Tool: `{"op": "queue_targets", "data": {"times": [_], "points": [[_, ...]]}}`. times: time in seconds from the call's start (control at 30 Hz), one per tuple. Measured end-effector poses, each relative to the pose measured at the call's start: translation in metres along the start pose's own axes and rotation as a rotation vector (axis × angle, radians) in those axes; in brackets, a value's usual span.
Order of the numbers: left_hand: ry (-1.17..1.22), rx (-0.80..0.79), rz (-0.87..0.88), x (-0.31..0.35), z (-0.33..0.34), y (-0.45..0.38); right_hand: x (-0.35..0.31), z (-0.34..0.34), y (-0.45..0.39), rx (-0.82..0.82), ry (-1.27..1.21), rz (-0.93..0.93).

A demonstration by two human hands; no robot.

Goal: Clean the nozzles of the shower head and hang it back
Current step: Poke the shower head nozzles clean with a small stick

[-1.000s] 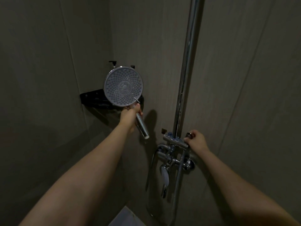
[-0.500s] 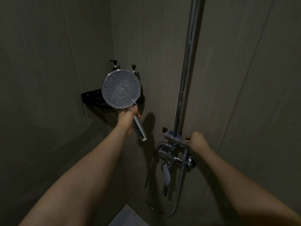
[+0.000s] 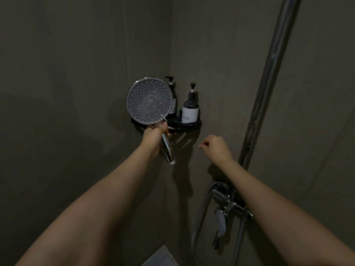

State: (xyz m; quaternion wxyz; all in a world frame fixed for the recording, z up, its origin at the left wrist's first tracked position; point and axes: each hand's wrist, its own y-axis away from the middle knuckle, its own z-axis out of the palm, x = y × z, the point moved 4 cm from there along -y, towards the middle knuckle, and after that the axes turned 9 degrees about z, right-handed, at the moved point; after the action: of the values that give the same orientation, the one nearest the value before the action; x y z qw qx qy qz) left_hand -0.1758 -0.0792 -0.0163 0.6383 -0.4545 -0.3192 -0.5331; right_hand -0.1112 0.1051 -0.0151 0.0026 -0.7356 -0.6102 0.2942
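The round grey shower head (image 3: 149, 102) faces me with its nozzle disc, held up in front of the corner. My left hand (image 3: 153, 135) grips its chrome handle (image 3: 167, 149), and a thin pin-like tool (image 3: 164, 120) sticks up from under my thumb against the disc's lower rim. My right hand (image 3: 216, 146) hangs in the air to the right of the handle with fingers loosely curled, holding nothing. The chrome riser pipe (image 3: 269, 77) runs up the right wall.
A black corner shelf (image 3: 189, 124) carries two dark pump bottles (image 3: 190, 108), one partly hidden behind the shower head. The chrome mixer valve (image 3: 228, 203) and a looping hose (image 3: 200, 214) sit low on the right, under my right forearm. Grey tiled walls close in on both sides.
My right hand has let go of the valve fitting and risen up and left toward the shower head. The view swung right, so the shelf bottles now show beside the head.
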Motion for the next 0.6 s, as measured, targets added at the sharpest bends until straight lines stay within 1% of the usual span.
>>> {"op": "queue_targets", "data": {"times": [0.17,0.27,0.33,0.4,0.53,0.6], "points": [[-0.031,0.098,-0.006,0.005,-0.034,-0.015,-0.045,0.020,-0.047,-0.063,-0.112,-0.051],[-0.086,0.164,-0.014,0.009,-0.054,-0.019,-0.079,0.033,-0.075,-0.089,-0.118,-0.109],[-0.082,0.194,0.013,0.014,-0.067,-0.021,-0.099,0.040,-0.094,-0.108,-0.122,-0.102],[-0.093,0.215,0.046,0.021,-0.080,-0.022,-0.116,0.049,-0.115,-0.163,-0.068,-0.083],[-0.240,0.261,0.054,0.033,-0.110,-0.020,-0.134,0.075,-0.146,-0.316,0.103,-0.053],[-0.303,0.288,0.052,0.037,-0.125,-0.017,-0.137,0.089,-0.154,-0.345,0.110,-0.047]]}}
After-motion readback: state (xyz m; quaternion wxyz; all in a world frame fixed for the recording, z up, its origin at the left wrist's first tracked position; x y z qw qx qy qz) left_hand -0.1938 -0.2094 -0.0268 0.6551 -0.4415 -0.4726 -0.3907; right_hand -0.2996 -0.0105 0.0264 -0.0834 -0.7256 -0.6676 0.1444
